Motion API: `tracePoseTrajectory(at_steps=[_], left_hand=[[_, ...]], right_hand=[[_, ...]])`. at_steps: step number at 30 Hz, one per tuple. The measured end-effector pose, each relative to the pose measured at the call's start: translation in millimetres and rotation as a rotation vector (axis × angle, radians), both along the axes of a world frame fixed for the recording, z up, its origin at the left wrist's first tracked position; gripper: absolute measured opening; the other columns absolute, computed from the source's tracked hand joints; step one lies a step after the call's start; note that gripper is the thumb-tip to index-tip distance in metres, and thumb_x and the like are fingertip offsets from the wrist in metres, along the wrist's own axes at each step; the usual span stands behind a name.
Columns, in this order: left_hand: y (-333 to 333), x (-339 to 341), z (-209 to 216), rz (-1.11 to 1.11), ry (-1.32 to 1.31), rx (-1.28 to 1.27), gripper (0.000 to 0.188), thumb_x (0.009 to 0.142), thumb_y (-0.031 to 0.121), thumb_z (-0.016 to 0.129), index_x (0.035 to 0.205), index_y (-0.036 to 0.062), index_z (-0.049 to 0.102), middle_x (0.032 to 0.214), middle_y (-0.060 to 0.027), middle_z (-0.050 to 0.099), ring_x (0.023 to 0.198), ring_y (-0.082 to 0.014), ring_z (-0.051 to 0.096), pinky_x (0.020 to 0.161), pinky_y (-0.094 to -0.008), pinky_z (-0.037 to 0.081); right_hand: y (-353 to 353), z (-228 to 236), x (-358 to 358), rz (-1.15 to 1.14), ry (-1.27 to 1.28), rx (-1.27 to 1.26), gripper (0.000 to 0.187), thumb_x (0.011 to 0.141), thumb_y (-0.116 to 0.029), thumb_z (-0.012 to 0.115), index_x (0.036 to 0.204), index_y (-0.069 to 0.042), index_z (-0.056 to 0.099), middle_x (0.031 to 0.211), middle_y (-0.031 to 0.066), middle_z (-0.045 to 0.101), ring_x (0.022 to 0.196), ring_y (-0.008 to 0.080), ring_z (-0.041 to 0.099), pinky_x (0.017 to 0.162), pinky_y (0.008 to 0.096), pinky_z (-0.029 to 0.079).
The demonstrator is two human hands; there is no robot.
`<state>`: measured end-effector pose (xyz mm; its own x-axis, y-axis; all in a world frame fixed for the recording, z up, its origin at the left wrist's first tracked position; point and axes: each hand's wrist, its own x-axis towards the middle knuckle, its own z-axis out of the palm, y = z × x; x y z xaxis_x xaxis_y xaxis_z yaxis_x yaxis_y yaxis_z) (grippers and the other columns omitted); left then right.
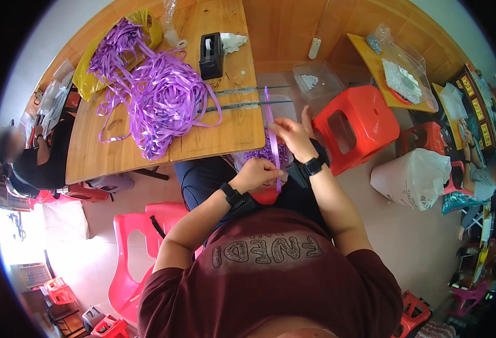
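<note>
A purple satin ribbon runs taut between my hands in front of me, just off the table's right edge. My left hand is closed, pinching the ribbon near its lower end. Farther up, my right hand is closed on the same ribbon between thumb and fingertips. Beyond that hand, the strip passes by two thin dark rods that stick out past the table edge. Below the hands, partly hidden, more purple ribbon pieces lie in a clear container. A large tangled heap of purple ribbon covers the table's middle.
The wooden table also bears a yellow bag with ribbon and a black tape dispenser. To the right stand a red stool and a white-bagged bin. A pink chair is behind left. Other people sit at both sides.
</note>
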<state>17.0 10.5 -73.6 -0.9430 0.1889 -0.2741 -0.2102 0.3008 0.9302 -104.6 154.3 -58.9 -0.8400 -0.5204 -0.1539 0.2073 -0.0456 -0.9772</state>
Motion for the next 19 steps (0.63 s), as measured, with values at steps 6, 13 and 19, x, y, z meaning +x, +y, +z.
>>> tracePoseTrajectory(at_steps=[6, 13, 19], left_hand=[[2.6, 3.4, 20.0, -0.012, -0.064, 0.029, 0.029, 0.089, 0.027, 0.076, 0.079, 0.0005, 0.073, 0.064, -0.002, 0.066, 0.058, -0.007, 0.058, 0.055, -0.0232, 0.046], [4.0, 15.8, 53.7, -0.138, -0.085, 0.07, 0.027, 0.088, 0.028, 0.076, 0.08, 0.0023, 0.074, 0.067, -0.0021, 0.067, 0.061, -0.0069, 0.06, 0.058, -0.0244, 0.048], [-11.1, 30.8, 102.3, -0.398, 0.236, 0.109, 0.018, 0.083, 0.017, 0.079, 0.08, 0.0008, 0.074, 0.071, -0.0058, 0.067, 0.068, -0.0154, 0.064, 0.06, -0.0296, 0.048]], right_hand=[[-17.3, 10.4, -32.4, 0.053, -0.111, -0.136, 0.026, 0.098, -0.023, 0.064, 0.111, -0.001, 0.068, 0.091, 0.002, 0.07, 0.078, 0.0085, 0.063, 0.069, 0.0214, 0.048], [-25.3, 12.5, -34.1, -0.003, -0.067, -0.161, 0.024, 0.096, -0.023, 0.066, 0.102, 0.001, 0.07, 0.086, 0.0019, 0.069, 0.075, 0.0092, 0.062, 0.069, 0.0232, 0.048], [-10.0, 32.1, -15.7, 0.021, 0.027, 0.059, 0.028, 0.094, -0.028, 0.07, 0.1, 0.0, 0.071, 0.078, 0.0012, 0.067, 0.066, 0.0078, 0.058, 0.062, 0.0206, 0.042]])
